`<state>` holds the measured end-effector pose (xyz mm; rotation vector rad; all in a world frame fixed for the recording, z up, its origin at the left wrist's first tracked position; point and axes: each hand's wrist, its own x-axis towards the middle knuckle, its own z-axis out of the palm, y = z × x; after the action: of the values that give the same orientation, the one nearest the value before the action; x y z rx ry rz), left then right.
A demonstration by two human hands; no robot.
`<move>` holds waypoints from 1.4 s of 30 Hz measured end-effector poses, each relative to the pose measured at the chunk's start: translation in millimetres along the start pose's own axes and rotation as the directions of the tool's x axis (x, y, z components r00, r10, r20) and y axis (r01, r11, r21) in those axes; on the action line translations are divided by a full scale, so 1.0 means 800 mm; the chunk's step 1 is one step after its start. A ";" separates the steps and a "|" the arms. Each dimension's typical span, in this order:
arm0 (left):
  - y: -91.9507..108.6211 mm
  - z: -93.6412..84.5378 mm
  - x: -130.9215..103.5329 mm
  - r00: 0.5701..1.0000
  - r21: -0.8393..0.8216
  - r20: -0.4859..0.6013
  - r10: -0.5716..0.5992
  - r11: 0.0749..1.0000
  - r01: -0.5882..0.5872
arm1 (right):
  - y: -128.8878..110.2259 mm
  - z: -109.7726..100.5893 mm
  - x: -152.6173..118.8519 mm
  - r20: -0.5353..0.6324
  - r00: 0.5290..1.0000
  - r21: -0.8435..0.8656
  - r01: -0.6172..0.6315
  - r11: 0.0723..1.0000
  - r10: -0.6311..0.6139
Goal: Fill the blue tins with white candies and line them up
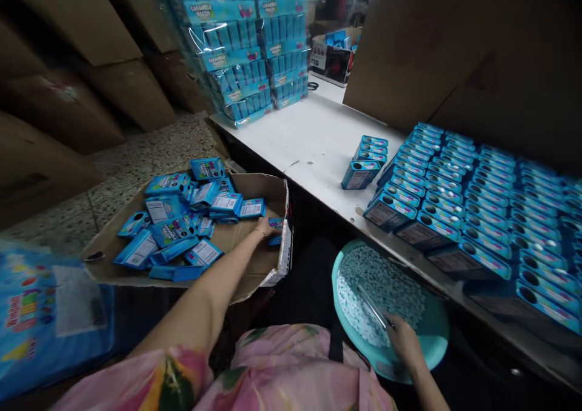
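My left hand [264, 227] is down inside an open cardboard box [266, 187], at its right end. Its fingers are closed at a small blue candy box [275, 222], partly hiding it. Other blue candy boxes [173, 232] lie in a loose heap on the left of the carton. My right hand [402, 339] grips the dark end of a metal-handled scoop or spoon [373, 308]. The tool's far end rests among small pale-blue candies [382, 277], so its shape is hidden. A turquoise basin [435, 335] holds these candies, below the table edge.
Along the right of the white table [304, 135] stand rows of upright blue boxes [448, 187], with a short separate row [361, 173] beside them. Plastic-wrapped display packs [240, 53] are stacked at the back. Large cartons [73, 102] line the left; a blue bag [50, 320] sits nearby.
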<state>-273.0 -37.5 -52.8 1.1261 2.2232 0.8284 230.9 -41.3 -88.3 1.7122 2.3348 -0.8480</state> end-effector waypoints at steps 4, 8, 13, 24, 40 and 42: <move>-0.004 -0.016 -0.014 1.000 0.017 -0.014 -0.017 1.000 0.017 | 0.010 -0.006 -0.008 0.005 1.000 -0.004 0.017 1.000 -0.017; 0.021 -0.073 -0.060 0.981 -0.051 -0.173 0.091 0.994 -0.101 | 0.015 -0.017 -0.003 -0.072 0.997 -0.139 -0.033 0.990 0.023; 0.121 -0.134 -0.150 0.890 -0.036 -0.317 0.329 0.933 -0.358 | -0.010 -0.031 0.017 -0.160 0.987 -0.321 -0.066 0.945 0.014; 0.188 0.018 -0.234 0.661 0.163 0.469 0.586 0.678 -0.717 | -0.067 -0.007 0.032 0.064 0.996 -0.254 0.073 0.964 -0.059; 0.172 -0.010 -0.159 0.383 -0.002 0.868 0.316 0.774 -0.634 | -0.026 -0.015 0.035 0.144 0.981 0.343 0.076 0.936 -0.133; 0.178 -0.017 -0.170 0.352 -0.039 0.872 0.340 0.765 -0.643 | -0.020 -0.019 0.031 0.125 0.982 0.407 0.079 0.910 -0.141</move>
<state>-135.9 -88.0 79.9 1.9137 1.1415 -0.0114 211.2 -15.4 -80.0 1.5826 2.2871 -1.5134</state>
